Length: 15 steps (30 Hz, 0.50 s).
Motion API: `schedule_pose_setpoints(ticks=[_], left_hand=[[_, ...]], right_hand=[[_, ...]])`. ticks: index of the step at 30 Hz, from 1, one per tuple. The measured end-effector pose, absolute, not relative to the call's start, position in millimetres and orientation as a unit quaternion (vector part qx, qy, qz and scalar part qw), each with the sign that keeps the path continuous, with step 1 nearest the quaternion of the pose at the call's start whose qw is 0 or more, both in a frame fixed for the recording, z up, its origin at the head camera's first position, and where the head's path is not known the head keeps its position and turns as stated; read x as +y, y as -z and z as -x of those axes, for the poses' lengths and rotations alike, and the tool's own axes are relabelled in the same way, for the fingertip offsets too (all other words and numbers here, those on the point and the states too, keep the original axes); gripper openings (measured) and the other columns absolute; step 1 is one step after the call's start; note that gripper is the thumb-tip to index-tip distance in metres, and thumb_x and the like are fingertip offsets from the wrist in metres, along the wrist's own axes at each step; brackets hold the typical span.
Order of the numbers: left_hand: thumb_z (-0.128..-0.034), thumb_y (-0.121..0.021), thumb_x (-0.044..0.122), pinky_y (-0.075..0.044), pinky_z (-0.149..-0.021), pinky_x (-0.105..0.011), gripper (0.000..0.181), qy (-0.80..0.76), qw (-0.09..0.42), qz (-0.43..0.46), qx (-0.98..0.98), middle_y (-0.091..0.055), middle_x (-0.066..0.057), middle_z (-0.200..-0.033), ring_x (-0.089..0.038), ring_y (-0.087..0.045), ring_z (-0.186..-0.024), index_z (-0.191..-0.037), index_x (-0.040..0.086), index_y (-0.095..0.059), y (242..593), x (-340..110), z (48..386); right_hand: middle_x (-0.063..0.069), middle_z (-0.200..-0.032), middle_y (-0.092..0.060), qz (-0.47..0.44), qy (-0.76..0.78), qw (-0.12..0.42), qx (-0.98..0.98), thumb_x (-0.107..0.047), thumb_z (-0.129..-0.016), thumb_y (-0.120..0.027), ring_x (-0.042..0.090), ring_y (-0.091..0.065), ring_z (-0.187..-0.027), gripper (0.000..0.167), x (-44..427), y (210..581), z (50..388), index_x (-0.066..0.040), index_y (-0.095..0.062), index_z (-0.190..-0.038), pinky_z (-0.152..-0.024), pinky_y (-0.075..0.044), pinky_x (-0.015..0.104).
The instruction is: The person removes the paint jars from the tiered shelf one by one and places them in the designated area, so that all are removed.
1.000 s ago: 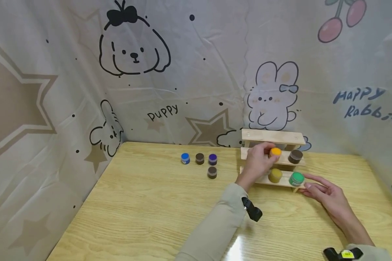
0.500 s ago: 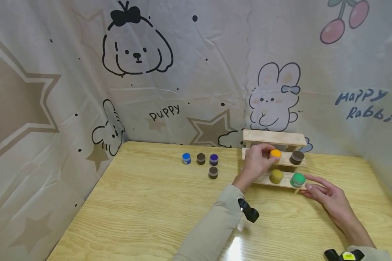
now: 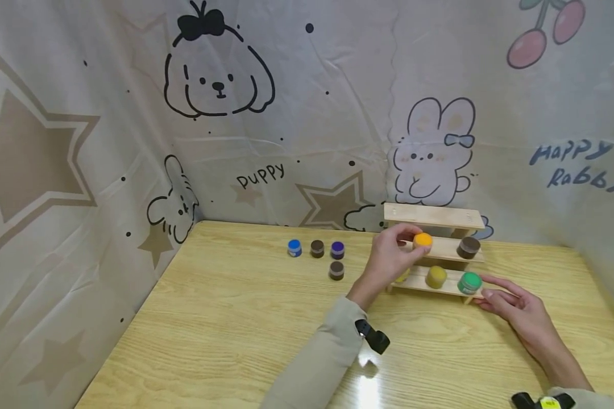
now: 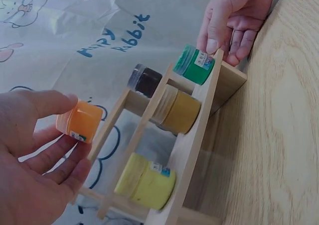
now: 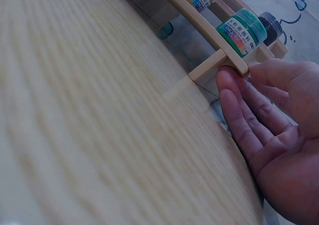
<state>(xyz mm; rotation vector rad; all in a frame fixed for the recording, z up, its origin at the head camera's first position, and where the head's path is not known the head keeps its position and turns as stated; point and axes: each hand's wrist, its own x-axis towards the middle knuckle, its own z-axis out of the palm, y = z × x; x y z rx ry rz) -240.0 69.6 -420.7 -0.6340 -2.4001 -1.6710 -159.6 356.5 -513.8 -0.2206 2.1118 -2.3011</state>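
My left hand [image 3: 386, 258] pinches an orange jar [image 3: 422, 241] between thumb and fingers at the middle tier of the wooden rack [image 3: 430, 216]; in the left wrist view the orange jar [image 4: 83, 121] is beside the shelves. My right hand [image 3: 524, 321] holds the right end of the bottom shelf, its thumb and fingers at the corner in the right wrist view. On that shelf stand a green jar [image 3: 469, 282], a dark yellow jar [image 3: 436, 276] and a light yellow jar [image 4: 147, 181], partly hidden by my left hand in the head view. A dark jar [image 3: 468, 247] stands on the middle tier's right.
Left of the rack on the wooden table [image 3: 225, 318] stand a blue jar [image 3: 294, 248], a dark jar [image 3: 317, 249] and a purple jar [image 3: 337, 250], with another dark jar [image 3: 336, 270] in front of the purple one. A printed curtain [image 3: 286, 113] hangs behind the table.
My left hand has moved left along the middle tier with the orange jar, uncovering part of the light yellow jar. My right hand keeps its place at the rack's end.
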Motion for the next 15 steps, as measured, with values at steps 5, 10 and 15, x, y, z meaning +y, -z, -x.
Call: schedule_pose_setpoints(ticks=[5, 10, 15], left_hand=[[-0.0863, -0.084, 0.01, -0.052, -0.084, -0.015, 0.027, 0.569, 0.069, 0.229, -0.787, -0.071, 0.002, -0.104, -0.001, -0.062, -0.093, -0.111, 0.007, -0.071, 417, 59, 235], [-0.0852, -0.084, 0.007, -0.054, -0.085, -0.02, 0.027, 0.577, 0.077, 0.238, -0.778, -0.07, 0.001, -0.103, -0.005, -0.064, -0.093, -0.109, 0.006, -0.071, 414, 45, 232], [-0.0854, -0.084, 0.009, -0.057, -0.089, -0.027, 0.029, 0.572, 0.078, 0.239, -0.781, -0.07, 0.0, -0.103, -0.007, -0.064, -0.095, -0.11, 0.006, -0.07, 413, 30, 228]], right_hand=[[-0.001, -0.113, -0.076, 0.063, 0.734, 0.004, 0.676, 0.0, -0.102, -0.06, 0.015, -0.075, -0.095, 0.037, 357, 514, 159, -0.01, -0.064, -0.138, -0.083, -0.059, 0.028], [-0.004, -0.115, -0.076, 0.055, 0.732, 0.005, 0.68, -0.002, -0.102, -0.061, 0.014, -0.075, -0.095, 0.036, 357, 513, 159, -0.011, -0.064, -0.138, -0.082, -0.059, 0.028], [-0.005, -0.115, -0.075, 0.056, 0.731, 0.005, 0.68, -0.002, -0.102, -0.061, 0.014, -0.075, -0.095, 0.037, 357, 513, 160, -0.009, -0.063, -0.138, -0.082, -0.06, 0.028]])
